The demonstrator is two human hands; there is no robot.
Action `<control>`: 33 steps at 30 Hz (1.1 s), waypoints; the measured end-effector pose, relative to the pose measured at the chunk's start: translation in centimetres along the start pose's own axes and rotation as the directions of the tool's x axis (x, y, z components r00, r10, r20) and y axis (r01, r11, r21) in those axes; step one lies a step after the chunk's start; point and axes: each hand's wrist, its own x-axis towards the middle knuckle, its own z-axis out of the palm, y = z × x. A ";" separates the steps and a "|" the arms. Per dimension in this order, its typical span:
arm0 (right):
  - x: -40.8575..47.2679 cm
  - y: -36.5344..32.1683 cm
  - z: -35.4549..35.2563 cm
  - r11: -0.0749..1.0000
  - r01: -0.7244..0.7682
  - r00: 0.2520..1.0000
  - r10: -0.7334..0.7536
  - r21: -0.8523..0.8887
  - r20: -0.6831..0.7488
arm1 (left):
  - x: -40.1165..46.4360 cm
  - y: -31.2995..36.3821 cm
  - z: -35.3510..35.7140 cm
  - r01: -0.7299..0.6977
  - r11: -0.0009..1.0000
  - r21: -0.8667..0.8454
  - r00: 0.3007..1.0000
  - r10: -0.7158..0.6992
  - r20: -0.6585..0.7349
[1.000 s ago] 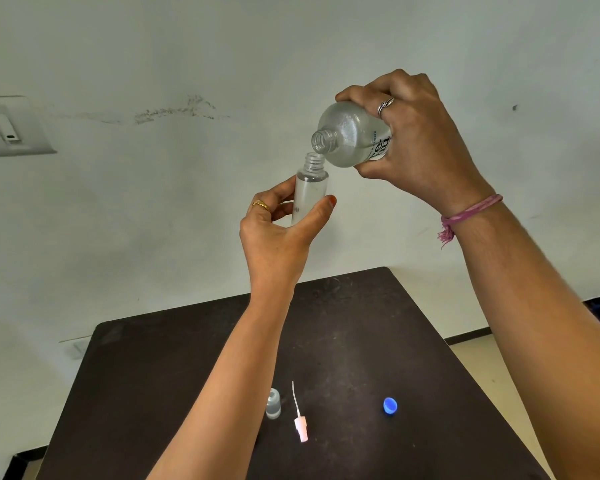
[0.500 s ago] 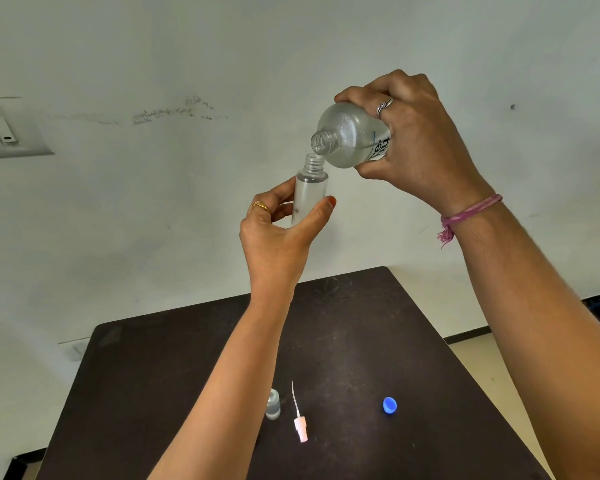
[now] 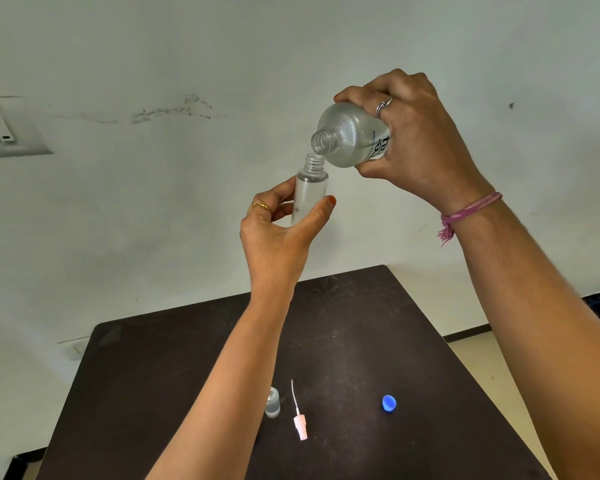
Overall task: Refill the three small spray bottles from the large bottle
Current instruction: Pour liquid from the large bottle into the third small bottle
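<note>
Large bottle [image 3: 349, 140] label partly hidden; letters "te", "ou" legible.

Both forearms are bare — no sleeves reach into view. The left hand [image 3: 278, 233] wears a thin gold ring [image 3: 261, 205] on one finger, and its thumbnail [image 3: 332, 200] is painted orange-red. The right hand [image 3: 420, 140] wears a silver ring [image 3: 383, 105] with a small raised ornament on its band. Around the right wrist sits a bracelet [image 3: 471, 209] of pink and purple thread, wound in several strands — its loose ends hang in a short frayed tassel [image 3: 444, 234] at the inner side of the wrist. Fine dark hairs show along the right forearm.
</note>
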 end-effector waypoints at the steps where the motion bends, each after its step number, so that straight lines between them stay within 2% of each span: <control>1: 0.0 0.0 0.0 1.000 0.000 1.000 0.000 0.000 0.000 | 0.0 0.0 0.0 0.000 1.000 0.001 1.000 0.000 0.000; 33: 0.0 0.1 0.2 1.000 -0.006 1.000 0.006 -0.011 0.000 | -0.1 0.1 0.1 -0.007 1.000 0.005 1.000 0.007 0.001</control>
